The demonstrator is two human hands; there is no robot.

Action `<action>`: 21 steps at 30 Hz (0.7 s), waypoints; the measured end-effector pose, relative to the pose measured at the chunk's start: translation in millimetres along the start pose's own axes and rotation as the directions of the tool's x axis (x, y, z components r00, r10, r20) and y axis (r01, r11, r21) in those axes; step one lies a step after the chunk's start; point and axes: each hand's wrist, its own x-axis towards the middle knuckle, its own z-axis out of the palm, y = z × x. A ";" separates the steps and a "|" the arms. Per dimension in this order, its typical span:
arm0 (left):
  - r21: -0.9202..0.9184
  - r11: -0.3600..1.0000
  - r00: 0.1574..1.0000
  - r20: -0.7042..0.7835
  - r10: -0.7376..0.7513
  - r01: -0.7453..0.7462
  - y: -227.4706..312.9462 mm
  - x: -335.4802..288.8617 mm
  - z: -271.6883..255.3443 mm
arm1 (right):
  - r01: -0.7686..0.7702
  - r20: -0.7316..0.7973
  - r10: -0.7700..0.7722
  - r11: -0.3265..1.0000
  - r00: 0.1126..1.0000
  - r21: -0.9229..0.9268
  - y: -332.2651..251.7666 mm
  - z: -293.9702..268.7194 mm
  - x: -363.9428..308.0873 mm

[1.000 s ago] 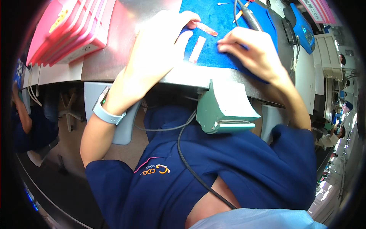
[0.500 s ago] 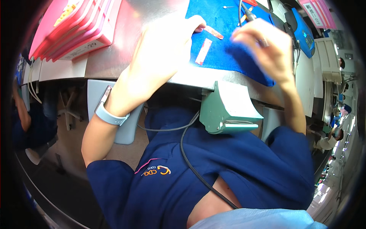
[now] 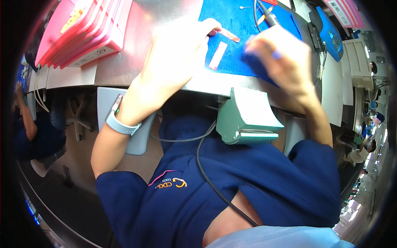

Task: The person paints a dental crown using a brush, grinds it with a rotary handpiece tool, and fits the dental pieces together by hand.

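My left hand (image 3: 178, 51) rests over the near edge of a blue cloth (image 3: 244, 68), its fingers closed in a pinch. Their tips are on one end of a small reddish strip (image 3: 230, 35). A second strip, pale with red edges (image 3: 218, 55), lies on the cloth beside those fingers. My right hand (image 3: 285, 60) is raised over the right side of the cloth, fingers curled together and blurred. What they hold, if anything, cannot be made out. Just beyond it is a dark pen-shaped handpiece (image 3: 270, 17) with a cable; whether the hand touches it is unclear.
Pink stacked trays (image 3: 78, 37) stand at the left on the metal bench (image 3: 136, 25). A blue device (image 3: 329, 35) sits at the right. A green block (image 3: 248, 113) juts from the bench's front edge. A black cable (image 3: 211, 182) runs across my front. Other people sit at both sides.
My right hand has shifted slightly toward the strips and nearer me, still blurred. My left hand stays at the reddish strip. The whole view has moved a little.
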 end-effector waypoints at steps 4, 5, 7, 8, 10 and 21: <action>0.001 1.000 0.999 -0.048 0.013 -0.013 8.1 3.4 -1.7 | -0.295 0.275 0.215 0.909 0.937 0.294 -2.1 6.8 -3.4; 0.006 1.000 0.999 -0.045 0.014 -0.014 13.9 0.0 -2.1 | -0.293 0.271 0.214 0.908 0.938 0.298 -5.1 6.6 -4.1; -0.424 0.859 0.954 0.051 -0.294 0.288 38.1 6.4 -7.8 | -0.181 0.070 0.167 0.914 0.984 0.363 -5.1 5.2 -2.4; -0.540 0.786 0.947 0.080 -0.310 0.302 42.5 9.3 -6.9 | -0.223 0.059 0.219 0.869 0.974 0.442 -5.9 -0.7 -2.0; -0.561 0.771 0.949 0.095 -0.302 0.301 51.2 8.4 -4.0 | -0.207 -0.002 0.255 0.788 0.967 0.580 -10.8 6.1 -9.0; -0.750 0.539 0.918 0.247 -0.310 0.384 53.6 0.3 1.9 | -0.237 0.014 0.363 0.578 0.932 0.781 -18.5 3.4 -20.3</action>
